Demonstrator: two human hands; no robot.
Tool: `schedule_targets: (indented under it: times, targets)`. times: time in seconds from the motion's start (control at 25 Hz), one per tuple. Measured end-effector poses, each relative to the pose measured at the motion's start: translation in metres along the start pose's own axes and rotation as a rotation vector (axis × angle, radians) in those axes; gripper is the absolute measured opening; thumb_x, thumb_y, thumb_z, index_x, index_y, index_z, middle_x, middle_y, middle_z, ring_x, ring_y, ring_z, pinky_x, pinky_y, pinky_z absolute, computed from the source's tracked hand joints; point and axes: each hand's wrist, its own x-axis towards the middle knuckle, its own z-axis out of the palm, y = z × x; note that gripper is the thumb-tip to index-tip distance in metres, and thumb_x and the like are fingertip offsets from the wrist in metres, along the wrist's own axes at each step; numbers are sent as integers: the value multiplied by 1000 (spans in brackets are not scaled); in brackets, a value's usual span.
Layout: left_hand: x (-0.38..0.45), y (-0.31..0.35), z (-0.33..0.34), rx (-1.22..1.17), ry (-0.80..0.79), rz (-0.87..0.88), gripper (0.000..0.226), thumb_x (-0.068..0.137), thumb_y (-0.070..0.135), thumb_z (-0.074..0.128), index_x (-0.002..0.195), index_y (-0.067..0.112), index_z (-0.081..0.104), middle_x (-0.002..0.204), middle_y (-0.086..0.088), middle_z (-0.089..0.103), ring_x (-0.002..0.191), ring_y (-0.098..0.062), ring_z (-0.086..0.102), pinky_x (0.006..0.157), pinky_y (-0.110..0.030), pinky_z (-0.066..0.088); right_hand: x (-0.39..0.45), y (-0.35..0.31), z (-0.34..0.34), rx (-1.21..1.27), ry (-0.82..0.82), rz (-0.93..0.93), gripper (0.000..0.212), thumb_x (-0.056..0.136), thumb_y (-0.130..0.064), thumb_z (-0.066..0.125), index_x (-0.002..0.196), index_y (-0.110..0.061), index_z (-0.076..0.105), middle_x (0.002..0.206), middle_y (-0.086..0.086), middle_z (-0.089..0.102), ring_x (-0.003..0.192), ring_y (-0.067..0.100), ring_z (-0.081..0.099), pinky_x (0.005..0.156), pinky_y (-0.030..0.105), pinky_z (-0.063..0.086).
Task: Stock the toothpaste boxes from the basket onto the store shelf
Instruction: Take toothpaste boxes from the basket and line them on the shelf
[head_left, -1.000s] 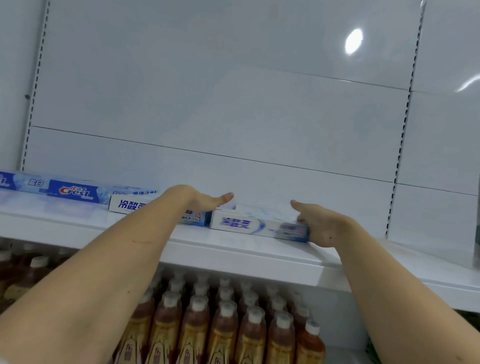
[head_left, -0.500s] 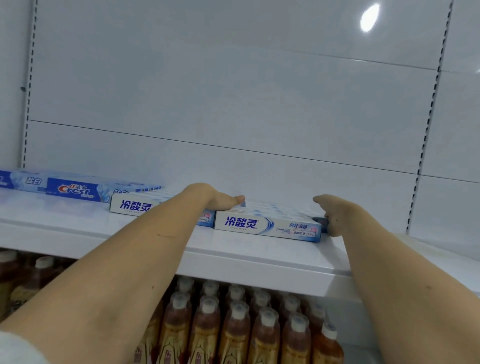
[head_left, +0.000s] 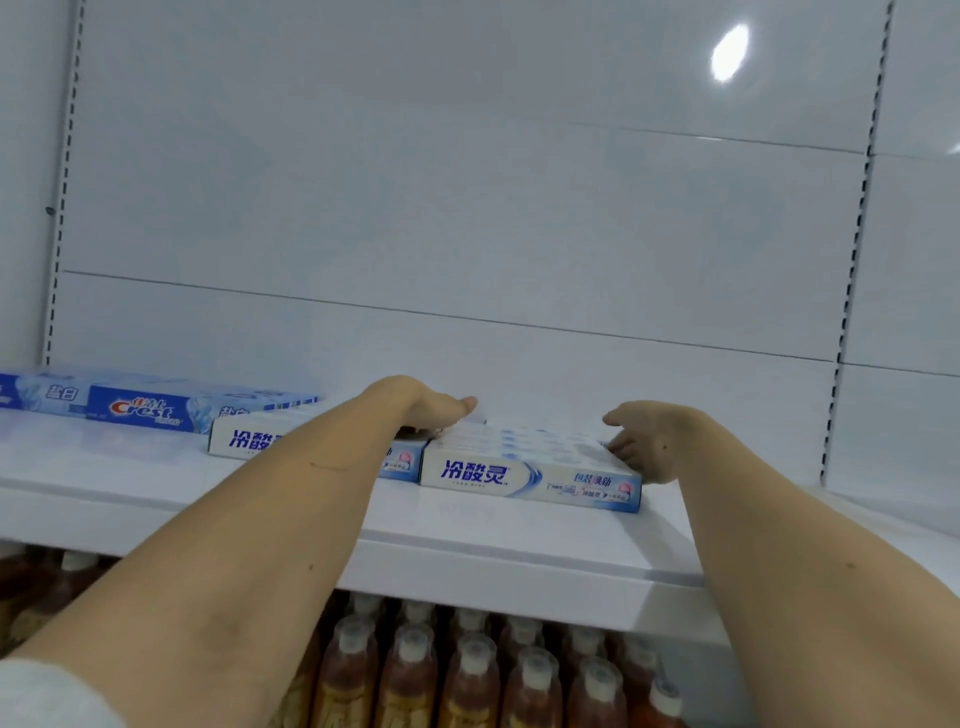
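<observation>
Toothpaste boxes: white-blue pack, flat on the store shelf, long side to the front, several rows deep.
Right hand: at the pack's right end; fingers curled against it, thumb out above.
Left hand: palm down on the pack's far left corner; fingers hidden, cannot tell their spread.
Second white box: just left, partly behind the left forearm.
Crest boxes: farther left, flat.
Bottles: amber, white caps, shelf below.
</observation>
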Motion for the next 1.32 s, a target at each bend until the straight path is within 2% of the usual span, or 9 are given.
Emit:
schedule_targets:
  times: [0.08,0.16,0.36,0.48,0.6,0.68,0.88,1.04,1.32]
  targets:
    - [7,6,-1,29,-34,-10,87,91,76,12,139,10,43,129,-11,48,116,-25,49,92,-33,35,11,-5,-4,-67,135,0,54,101,-32,44,139,5,39,134,23,52,118,38,55,94,48,49]
    - [16,13,3,20,-75,-52,90,91,76,13,152,12,27,154,-10,33,138,-28,34,104,-35,29,25,-7,0,-75,164,-22,56,100,-33,46,143,-1,34,140,20,47,125,34,51,99,44,46]
    - [19,18,4,65,-73,-29,77,97,67,12,153,15,25,152,-9,38,140,-28,33,105,-35,28,75,-4,7,30,16,-1,62,82,-44,54,124,1,48,99,16,61,94,26,60,87,33,45]
    - [24,18,6,111,-94,-10,78,96,68,12,151,15,32,147,-9,45,137,-28,38,101,-36,29,83,-2,8,-100,-7,-28,66,74,-52,55,113,2,56,120,17,63,106,30,63,99,45,46]
    - [22,16,7,104,-71,-15,77,96,68,12,152,17,29,152,-9,39,140,-28,33,108,-38,27,51,-5,20,-173,-25,-62,69,92,-51,47,139,-1,44,139,14,52,125,30,54,108,44,43]
    - [20,17,7,107,-52,-4,77,97,67,11,155,18,21,159,-8,28,145,-28,26,113,-39,23,29,-10,26,-237,-29,-145,63,103,-45,34,152,-6,27,156,12,33,139,30,39,115,43,34]
    - [26,6,6,16,-67,36,89,89,78,12,157,21,13,163,-6,16,146,-28,23,113,-39,23,-17,-16,33,-354,168,-266,59,107,-37,26,152,1,22,160,17,23,146,35,25,116,41,24]
    - [38,15,10,-16,173,269,86,91,74,5,157,20,8,165,0,8,151,-22,8,121,-48,6,-54,-10,46,-398,306,-374,50,108,-23,21,147,7,28,154,23,30,140,36,32,110,37,29]
    - [-31,26,35,-145,479,465,78,94,63,-3,156,22,20,163,3,17,152,-19,-1,120,-50,-3,-134,10,56,-568,266,-500,67,104,-49,23,154,-4,22,161,12,24,145,29,28,115,39,23]
